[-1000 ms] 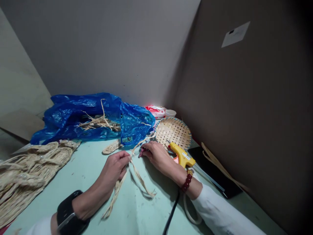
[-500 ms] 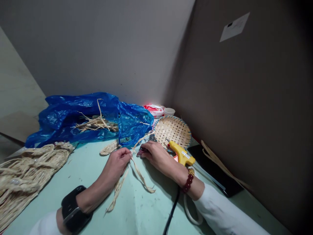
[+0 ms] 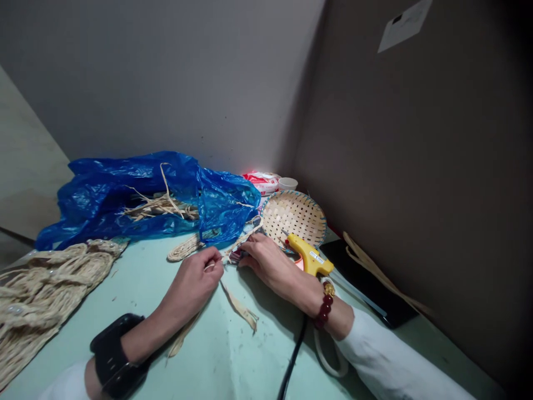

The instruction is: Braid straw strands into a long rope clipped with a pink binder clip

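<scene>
Left hand (image 3: 202, 272) pinches a pale fibre strand (image 3: 239, 311), part of it lying between both hands, nearer me than the woven basket (image 3: 293, 215); right hand (image 3: 268, 264), just in front of the basket, closes on a small purplish thing (image 3: 235, 255), mostly hidden. Left of the basket, a blue bag (image 3: 227, 200) sprawls across the pale green table (image 3: 233, 355); grey walls (image 3: 166, 83) meet behind the basket.

Item count by kind: pairs, singles, uncountable.
Pairs (2): hands, left hand (image 3: 197, 275) and right hand (image 3: 272, 269); fibre tails (image 3: 239, 308) below the left. Singles (1 each): blue bag (image 3: 227, 205), woven basket (image 3: 291, 216), yellow glue gun (image 3: 306, 253), cup (image 3: 288, 184), red-and-white packet (image 3: 262, 182), coiled oval (image 3: 183, 248), purple piece (image 3: 235, 256), beaded bracelet (image 3: 325, 311), black wrist device (image 3: 119, 355), wall paper (image 3: 405, 26). Braids (image 3: 54, 300) at left, loose fibres (image 3: 162, 207) in bag: overlapping, not countable.
</scene>
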The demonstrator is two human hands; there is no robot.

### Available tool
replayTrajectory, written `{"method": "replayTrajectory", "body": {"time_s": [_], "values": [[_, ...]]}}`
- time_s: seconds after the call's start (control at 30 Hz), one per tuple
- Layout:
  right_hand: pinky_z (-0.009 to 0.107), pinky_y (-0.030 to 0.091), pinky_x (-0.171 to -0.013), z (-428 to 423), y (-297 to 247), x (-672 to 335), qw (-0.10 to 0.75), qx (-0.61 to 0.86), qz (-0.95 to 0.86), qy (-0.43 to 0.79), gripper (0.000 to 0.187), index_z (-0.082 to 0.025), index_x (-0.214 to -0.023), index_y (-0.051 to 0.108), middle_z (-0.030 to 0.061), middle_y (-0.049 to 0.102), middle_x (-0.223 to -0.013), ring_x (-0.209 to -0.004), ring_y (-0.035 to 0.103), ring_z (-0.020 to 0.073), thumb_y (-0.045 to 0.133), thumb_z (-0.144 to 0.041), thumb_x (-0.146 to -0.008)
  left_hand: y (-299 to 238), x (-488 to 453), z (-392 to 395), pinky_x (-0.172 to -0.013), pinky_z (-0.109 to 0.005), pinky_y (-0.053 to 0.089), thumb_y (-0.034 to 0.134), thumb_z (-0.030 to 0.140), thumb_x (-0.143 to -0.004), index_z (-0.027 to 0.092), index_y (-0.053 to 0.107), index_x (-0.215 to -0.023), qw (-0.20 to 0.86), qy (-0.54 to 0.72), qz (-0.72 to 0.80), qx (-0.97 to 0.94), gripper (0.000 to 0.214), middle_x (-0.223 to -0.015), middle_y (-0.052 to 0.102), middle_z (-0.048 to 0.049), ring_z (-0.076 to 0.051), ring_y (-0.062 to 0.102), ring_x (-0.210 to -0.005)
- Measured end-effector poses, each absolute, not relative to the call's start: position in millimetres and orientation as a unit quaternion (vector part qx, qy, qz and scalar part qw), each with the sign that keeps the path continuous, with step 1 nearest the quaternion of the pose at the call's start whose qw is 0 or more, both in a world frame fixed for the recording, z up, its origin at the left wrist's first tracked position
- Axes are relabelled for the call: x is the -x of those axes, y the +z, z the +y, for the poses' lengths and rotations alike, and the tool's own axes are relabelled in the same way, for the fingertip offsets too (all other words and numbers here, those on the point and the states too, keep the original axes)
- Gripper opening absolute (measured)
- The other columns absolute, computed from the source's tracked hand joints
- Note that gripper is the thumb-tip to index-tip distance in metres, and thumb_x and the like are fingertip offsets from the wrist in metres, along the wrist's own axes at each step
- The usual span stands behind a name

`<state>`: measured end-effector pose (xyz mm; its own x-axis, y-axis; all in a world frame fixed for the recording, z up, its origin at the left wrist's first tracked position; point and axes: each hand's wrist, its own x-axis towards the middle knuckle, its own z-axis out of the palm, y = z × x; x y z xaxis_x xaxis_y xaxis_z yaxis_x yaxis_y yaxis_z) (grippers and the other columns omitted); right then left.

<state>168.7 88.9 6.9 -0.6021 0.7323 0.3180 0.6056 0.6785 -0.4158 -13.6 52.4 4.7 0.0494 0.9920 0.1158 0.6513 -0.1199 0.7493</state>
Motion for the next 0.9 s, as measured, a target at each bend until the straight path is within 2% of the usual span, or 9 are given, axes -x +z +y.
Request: {"method": "replayTrajectory", "body": {"time_s": [0.23,0.5,0.9], "values": [[0.028,0.041,-0.076,93.3,-0.2,-165.7,0.24,0.365,-0.894,0.097,0.016,-0.015,-0.088,0.061,0.0069,0.058,-0.094,-0.086,0.051,0.017,0.047,-0.01,-0.094,5.1,11.8,52.4,-0.056,-0.027,0.026,0.042,0.023,-0.083,0.023,0.046,-0.067,0.164,0.266,0.617,-0.722,0.016,-0.056,0.04,0.0054,-0.017,0.041,-0.055],[0.029,0.042,-0.074,89.0,2.9,-161.9,0.226,0.376,-0.896,0.07,0.02,-0.014,-0.082,0.058,0.0068,0.056,-0.089,-0.082,0.049,0.0171,0.043,-0.008,-0.094,-0.7,9.1,58.5,-0.06,-0.029,0.029,0.037,0.017,-0.085,0.025,0.038,-0.068,0.105,0.208,0.598,-0.767,0.018,-0.064,0.045,0.0023,-0.019,0.047,-0.06],[0.033,0.042,-0.079,88.3,3.5,-160.6,0.199,0.379,-0.902,0.06,0.017,-0.013,-0.082,0.058,0.0098,0.057,-0.092,-0.084,0.049,0.0197,0.047,-0.003,-0.09,2.9,10.2,63.8,-0.069,-0.034,0.036,0.038,0.011,-0.084,0.021,0.052,-0.084,0.083,0.103,0.566,-0.814,0.017,-0.084,0.064,-0.0086,-0.027,0.06,-0.079]]}}
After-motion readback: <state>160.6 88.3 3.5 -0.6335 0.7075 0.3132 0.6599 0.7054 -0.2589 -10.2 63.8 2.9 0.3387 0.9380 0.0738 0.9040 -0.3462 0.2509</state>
